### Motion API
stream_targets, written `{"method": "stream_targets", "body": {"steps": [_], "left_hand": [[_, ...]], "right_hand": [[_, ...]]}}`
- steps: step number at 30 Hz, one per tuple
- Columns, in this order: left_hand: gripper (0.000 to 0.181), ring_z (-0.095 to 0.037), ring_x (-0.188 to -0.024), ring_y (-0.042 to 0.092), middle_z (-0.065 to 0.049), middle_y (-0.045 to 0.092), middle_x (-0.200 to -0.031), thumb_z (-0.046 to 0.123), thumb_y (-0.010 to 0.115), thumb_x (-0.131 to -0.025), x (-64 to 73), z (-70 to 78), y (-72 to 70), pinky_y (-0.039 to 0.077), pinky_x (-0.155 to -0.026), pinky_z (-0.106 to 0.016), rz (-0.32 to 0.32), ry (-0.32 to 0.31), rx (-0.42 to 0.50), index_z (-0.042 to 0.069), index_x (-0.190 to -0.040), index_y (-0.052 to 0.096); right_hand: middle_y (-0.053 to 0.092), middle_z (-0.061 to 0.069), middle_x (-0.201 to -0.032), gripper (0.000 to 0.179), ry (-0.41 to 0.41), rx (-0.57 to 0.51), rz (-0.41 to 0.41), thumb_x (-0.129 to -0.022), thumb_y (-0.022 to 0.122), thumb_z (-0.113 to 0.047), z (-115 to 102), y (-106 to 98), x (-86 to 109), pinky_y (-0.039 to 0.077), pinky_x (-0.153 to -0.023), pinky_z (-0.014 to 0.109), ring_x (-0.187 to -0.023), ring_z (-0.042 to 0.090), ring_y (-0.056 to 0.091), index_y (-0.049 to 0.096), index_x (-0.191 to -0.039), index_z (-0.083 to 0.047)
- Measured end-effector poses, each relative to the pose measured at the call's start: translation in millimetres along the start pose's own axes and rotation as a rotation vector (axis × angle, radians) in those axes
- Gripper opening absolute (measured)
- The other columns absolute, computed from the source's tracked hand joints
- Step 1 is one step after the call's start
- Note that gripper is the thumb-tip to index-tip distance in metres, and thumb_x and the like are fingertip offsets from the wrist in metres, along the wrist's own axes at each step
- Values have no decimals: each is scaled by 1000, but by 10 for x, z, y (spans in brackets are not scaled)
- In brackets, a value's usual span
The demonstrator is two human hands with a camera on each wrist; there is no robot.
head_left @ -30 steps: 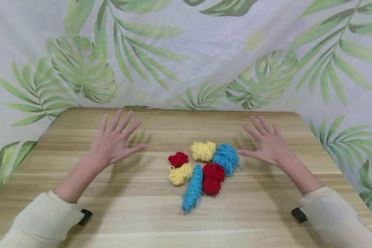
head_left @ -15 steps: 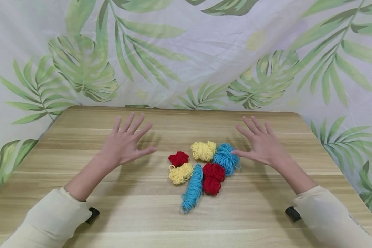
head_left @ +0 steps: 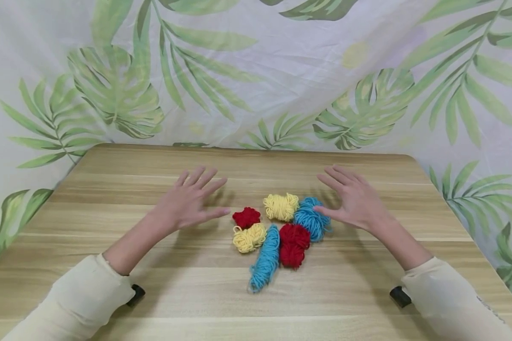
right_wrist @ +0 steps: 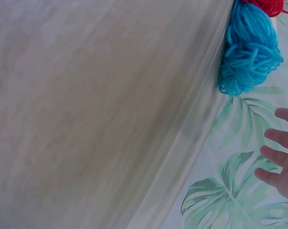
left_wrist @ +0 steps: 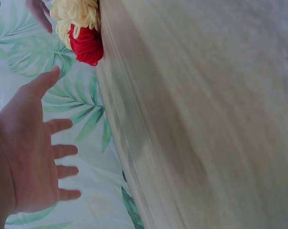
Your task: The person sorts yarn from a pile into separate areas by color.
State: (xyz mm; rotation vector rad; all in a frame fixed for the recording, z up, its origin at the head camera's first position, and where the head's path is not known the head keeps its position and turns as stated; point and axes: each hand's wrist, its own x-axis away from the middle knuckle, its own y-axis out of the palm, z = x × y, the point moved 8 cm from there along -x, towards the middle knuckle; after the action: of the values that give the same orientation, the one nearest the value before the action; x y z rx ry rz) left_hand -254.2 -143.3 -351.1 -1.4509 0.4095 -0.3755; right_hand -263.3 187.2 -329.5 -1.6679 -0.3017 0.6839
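Several small yarn bundles lie close together on the wooden table. On the left are a small red yarn bundle (head_left: 246, 217) and a yellow yarn bundle (head_left: 249, 238); a long blue yarn bundle (head_left: 265, 259) points toward the front. Beside it sits a larger red yarn bundle (head_left: 294, 245), with another yellow yarn bundle (head_left: 280, 207) and a round blue yarn ball (head_left: 310, 220) behind. My left hand (head_left: 187, 201) hovers left of them, fingers spread, thumb tip near the small red bundle. My right hand (head_left: 355, 201) is spread on the right, its thumb overlapping the blue ball in the head view. Both hold nothing.
The wood-grain table (head_left: 187, 303) reaches back to a leaf-print cloth (head_left: 281, 71) hanging behind it. A dark device (head_left: 136, 295) shows at the left sleeve cuff, and a similar dark device (head_left: 400, 297) at the right one.
My left hand has moved right toward the yarn, and my right hand has moved slightly left, so the hands are closer together. The yarn bundles have stayed in place.
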Motion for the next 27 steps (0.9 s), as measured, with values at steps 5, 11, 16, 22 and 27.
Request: {"method": "stream_targets", "body": {"steps": [5,11,16,22,27], "left_hand": [[80,-46,-153,26,-20,32,-166,61,59,-98,-29,72,16,27,-119,-65,4,26,65,12,-159,42],[79,-45,-150,32,-19,37,-164,63,57,-98,-62,141,39,29,-116,-67,-3,43,104,15,-159,43],[79,-46,-148,35,-20,41,-161,63,57,-98,-84,202,91,32,-114,-68,-42,69,167,13,-158,44],[78,-43,-146,41,-20,47,-157,60,60,-97,-112,292,132,32,-117,-63,-57,122,236,9,-156,47],[71,-40,-143,46,-19,51,-153,53,63,-99,-145,367,115,36,-116,-59,-37,172,265,6,-151,52]], "right_hand": [[52,23,-151,83,-55,-39,0,-84,76,-56,-90,-3,-20,36,-114,63,-143,46,43,58,-147,-4],[53,21,-151,83,-54,-54,-20,-85,74,-57,-147,9,-26,37,-114,63,-143,44,44,57,-148,-7],[55,18,-150,81,-59,-93,-36,-86,74,-58,-202,9,-29,40,-112,62,-140,42,48,57,-148,-8],[55,16,-150,76,-45,-223,-76,-87,76,-52,-254,14,-20,41,-108,66,-140,40,49,58,-148,-10],[58,17,-147,74,-69,-303,-70,-85,77,-46,-314,-7,-16,41,-108,67,-138,40,51,59,-145,-7]]}}
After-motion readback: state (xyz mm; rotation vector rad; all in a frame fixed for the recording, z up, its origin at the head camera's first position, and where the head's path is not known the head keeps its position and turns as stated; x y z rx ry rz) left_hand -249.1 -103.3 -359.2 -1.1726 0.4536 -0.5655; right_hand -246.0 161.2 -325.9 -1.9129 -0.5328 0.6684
